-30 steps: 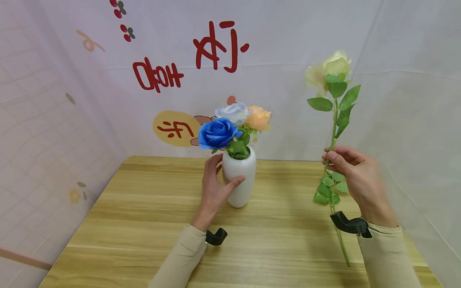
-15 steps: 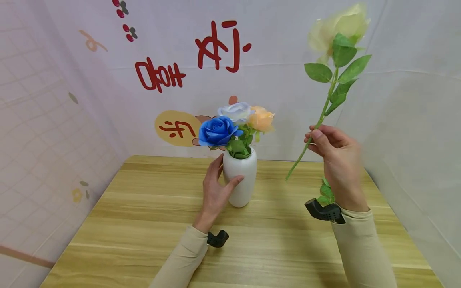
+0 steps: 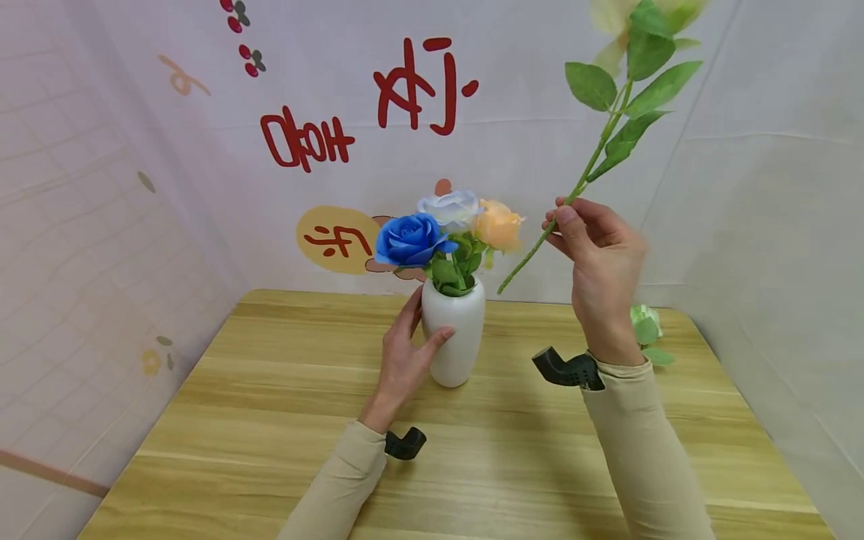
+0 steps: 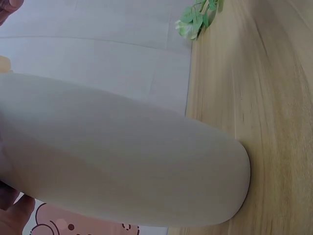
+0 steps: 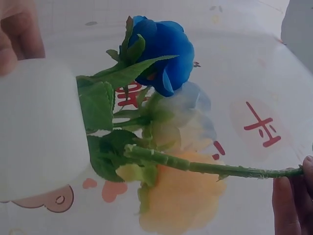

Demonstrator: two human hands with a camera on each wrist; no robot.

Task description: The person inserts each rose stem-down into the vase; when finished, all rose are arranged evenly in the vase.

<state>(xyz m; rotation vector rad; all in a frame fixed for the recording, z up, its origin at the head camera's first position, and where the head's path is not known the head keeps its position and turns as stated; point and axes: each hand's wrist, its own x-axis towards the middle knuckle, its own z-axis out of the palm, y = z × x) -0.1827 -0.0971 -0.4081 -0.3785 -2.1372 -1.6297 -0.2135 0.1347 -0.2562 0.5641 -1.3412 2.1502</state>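
Observation:
A white vase (image 3: 457,337) stands upright on the wooden table, holding a blue rose (image 3: 412,241), a pale blue-white rose (image 3: 451,208) and a peach rose (image 3: 498,225). My left hand (image 3: 405,356) grips the vase from its left side, thumb across the front. Up to the right, my right hand (image 3: 604,259) pinches the green stem of a cream rose (image 3: 664,16), whose bloom is cut off by the top of the head view. Its stem (image 5: 210,169) slants down-left, the bare lower end close to the peach rose and the vase mouth.
Another flower with pale green-white petals (image 3: 646,322) lies on the table (image 3: 270,420) at the back right, partly hidden behind the right forearm. A white printed cloth (image 3: 540,150) hangs behind the table's back edge.
My right hand has lifted the cream rose and carried it left, turning the stem's lower end toward the vase. The other flower stays on the table. My left hand keeps its grip on the vase.

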